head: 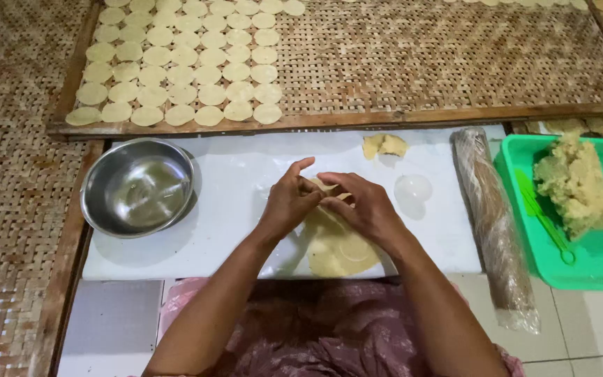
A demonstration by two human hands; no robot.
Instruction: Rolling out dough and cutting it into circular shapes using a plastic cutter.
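While both hands (326,202) pinch dough (336,244) (one sheet), one bowl (137,185)

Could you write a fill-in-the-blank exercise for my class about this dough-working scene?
1. Both hands, left hand and right hand, pinch a scrap of ____ over the rolled-out sheet.
2. The steel bowl lies to the ____ of the hands.
3. The cut dough discs lie in rows on a woven ____ tray.
4. The wrapped rolling pin lies beside a ____ plastic tray.

Missing words: dough; left; bamboo; green
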